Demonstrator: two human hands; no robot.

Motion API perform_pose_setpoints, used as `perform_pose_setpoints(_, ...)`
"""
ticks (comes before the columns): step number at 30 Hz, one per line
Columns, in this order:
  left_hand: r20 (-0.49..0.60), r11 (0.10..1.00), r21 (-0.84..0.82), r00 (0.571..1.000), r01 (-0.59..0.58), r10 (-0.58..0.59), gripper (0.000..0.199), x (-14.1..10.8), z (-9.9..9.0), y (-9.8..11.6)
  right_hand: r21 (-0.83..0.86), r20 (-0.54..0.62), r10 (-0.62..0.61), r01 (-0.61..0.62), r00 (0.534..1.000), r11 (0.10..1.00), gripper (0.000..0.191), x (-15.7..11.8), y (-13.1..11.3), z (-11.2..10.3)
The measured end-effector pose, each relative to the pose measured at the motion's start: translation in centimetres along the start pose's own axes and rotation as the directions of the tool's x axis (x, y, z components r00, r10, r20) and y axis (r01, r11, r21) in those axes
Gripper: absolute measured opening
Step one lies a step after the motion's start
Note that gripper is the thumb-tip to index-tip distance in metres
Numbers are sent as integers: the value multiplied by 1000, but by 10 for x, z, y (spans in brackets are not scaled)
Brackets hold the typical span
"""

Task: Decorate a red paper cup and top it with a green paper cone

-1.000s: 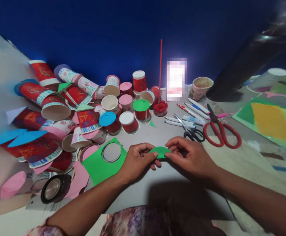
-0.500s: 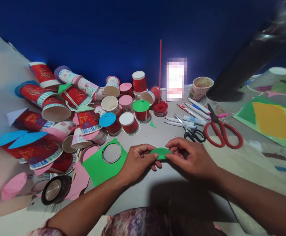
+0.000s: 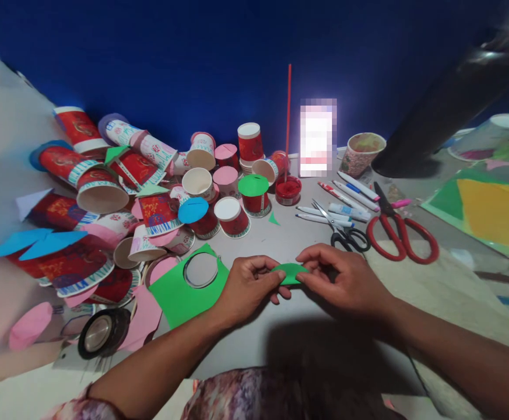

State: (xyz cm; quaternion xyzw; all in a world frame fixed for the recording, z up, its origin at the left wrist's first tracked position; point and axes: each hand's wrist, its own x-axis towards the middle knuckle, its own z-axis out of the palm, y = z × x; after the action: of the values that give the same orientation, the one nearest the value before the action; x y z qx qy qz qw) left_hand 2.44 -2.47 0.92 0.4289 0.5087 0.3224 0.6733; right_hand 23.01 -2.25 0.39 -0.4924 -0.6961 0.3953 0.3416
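Between my two hands is a small piece of green paper (image 3: 293,274), folded so that its upper edge is curved. My left hand (image 3: 254,286) pinches its left end with the thumb on top. At the right end, the thumb and fingers of my right hand (image 3: 340,280) are closed on the same paper. Left of my hands lies a green sheet (image 3: 180,303) with a round metal ring (image 3: 201,270) on it. Small black-handled scissors (image 3: 346,236) rest just beyond my right hand. Green-topped paper cup (image 3: 254,195) stands farther back.
Many decorated paper cups (image 3: 79,265) crowd the left side. Red-handled scissors (image 3: 401,233), several markers (image 3: 346,195) and a red pot (image 3: 288,191) holding a thin stick lie behind. A roll of tape (image 3: 101,333) is at front left. Coloured sheets (image 3: 495,216) lie at right.
The view has shifted slightly, so the things on the table appear a little farther right. Both hands keep their pinch on the folded green paper.
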Motion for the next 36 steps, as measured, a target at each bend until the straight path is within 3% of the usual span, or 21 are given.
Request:
perform_pose_setpoints(8, 8, 996, 83, 1000, -28, 27, 27, -3, 5, 0, -116, 119, -42, 56, 992, 992, 23, 1, -2, -2)
perform_pose_setpoints(14, 158, 997, 46, 986, 55, -62, 28, -3, 7, 7, -121, 52, -81, 87, 995, 989, 23, 0, -3, -2)
perform_pose_setpoints(26, 133, 991, 100, 986, 84, -97, 13, -3, 10, 2, -186, 10, -300, 296, 954, 937, 21, -1, -2, 1)
perform_pose_setpoints(31, 93, 989, 144, 995, 27, -40, 7, -6, 11, -2, -187, -4, -273, 267, 962, 945, 21, -3, -2, 1)
perform_pose_setpoints(36, 27, 982, 189, 1000, -9, 4, 9, -5, 11, -12, -129, 66, -109, 117, 992, 985, 18, -10, -1, 3)
